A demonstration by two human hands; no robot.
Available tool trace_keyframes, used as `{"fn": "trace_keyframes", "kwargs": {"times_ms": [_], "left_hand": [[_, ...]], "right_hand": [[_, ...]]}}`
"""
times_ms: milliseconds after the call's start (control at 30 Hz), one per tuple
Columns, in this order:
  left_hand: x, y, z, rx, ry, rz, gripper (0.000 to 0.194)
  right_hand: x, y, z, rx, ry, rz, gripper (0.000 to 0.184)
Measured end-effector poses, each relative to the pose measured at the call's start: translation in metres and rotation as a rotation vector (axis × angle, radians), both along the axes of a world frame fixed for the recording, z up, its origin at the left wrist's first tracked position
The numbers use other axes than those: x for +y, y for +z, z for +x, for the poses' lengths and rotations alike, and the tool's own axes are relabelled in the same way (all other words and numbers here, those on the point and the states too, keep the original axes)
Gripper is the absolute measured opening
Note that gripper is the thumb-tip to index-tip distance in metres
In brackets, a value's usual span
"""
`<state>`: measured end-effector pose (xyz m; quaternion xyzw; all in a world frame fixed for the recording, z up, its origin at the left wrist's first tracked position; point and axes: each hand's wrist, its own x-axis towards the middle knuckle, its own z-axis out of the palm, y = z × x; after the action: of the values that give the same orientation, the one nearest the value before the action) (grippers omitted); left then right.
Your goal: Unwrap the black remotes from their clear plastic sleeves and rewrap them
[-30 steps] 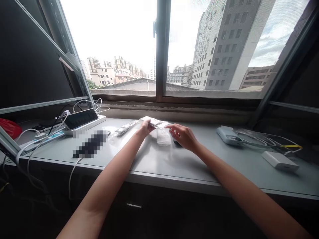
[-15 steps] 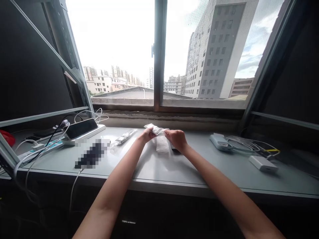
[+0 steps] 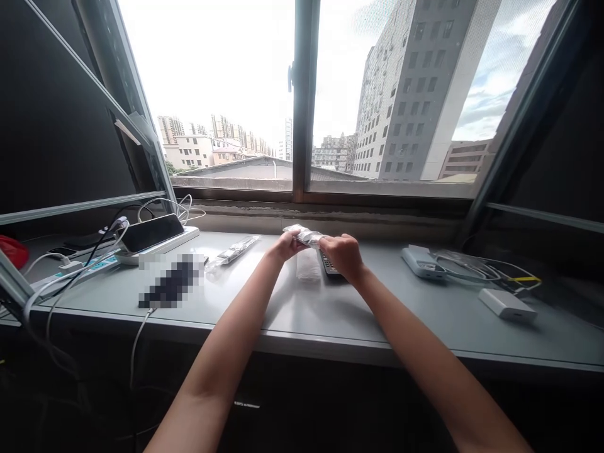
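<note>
Both my hands grip a small clear plastic packet [image 3: 309, 236] with a pale item inside, held above the desk. My left hand [image 3: 285, 244] is closed on its left end, the thumb on top. My right hand [image 3: 344, 253] is closed in a fist-like pinch on the right end. Underneath lie a flat clear plastic bag [image 3: 308, 267] and a black remote control [image 3: 329, 264] with rows of buttons, partly covered by my right hand. Left of my hands, another clear packet [image 3: 236, 250] holding a long pale item rests on the desk. What exactly the packets hold cannot be made out.
The grey desk [image 3: 306, 318] runs along a window. On the left are a phone [image 3: 151, 236] on a white power strip [image 3: 186, 241], cables and a blurred dark object [image 3: 172, 281]. To the right lie a light-blue power bank [image 3: 422, 263], coiled cables [image 3: 476, 272] and a white box [image 3: 507, 304].
My hands and the packet have shifted slightly right and up in view. More of the remote control shows beneath my right hand. The camera view has tilted a little downward.
</note>
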<state>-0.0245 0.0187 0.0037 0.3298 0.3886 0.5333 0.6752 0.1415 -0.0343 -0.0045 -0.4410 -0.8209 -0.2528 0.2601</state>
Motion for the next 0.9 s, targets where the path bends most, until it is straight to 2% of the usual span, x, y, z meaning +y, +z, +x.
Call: {"fn": "trace_keyframes", "kwargs": {"times_ms": [133,300,633,767,900], "left_hand": [[0.001,-0.002,0.002,-0.088,0.000,0.003,0.021],[-0.002,-0.004,0.000,-0.091,-0.021,0.006,0.024],[-0.008,-0.005,0.000,-0.068,-0.043,0.004,0.024],[-0.007,-0.006,-0.001,-0.112,-0.062,0.015,0.029],[-0.004,-0.008,-0.002,-0.215,0.025,-0.017,0.033]], "right_hand": [[0.005,-0.003,0.005,-0.073,0.012,0.111,0.025],[0.008,-0.010,0.005,-0.115,0.028,0.238,0.024],[0.006,-0.020,-0.004,-0.151,0.012,0.317,0.027],[0.011,-0.025,-0.001,-0.185,0.103,0.380,0.032],[0.016,-0.027,0.006,-0.222,0.207,0.458,0.029]]}}
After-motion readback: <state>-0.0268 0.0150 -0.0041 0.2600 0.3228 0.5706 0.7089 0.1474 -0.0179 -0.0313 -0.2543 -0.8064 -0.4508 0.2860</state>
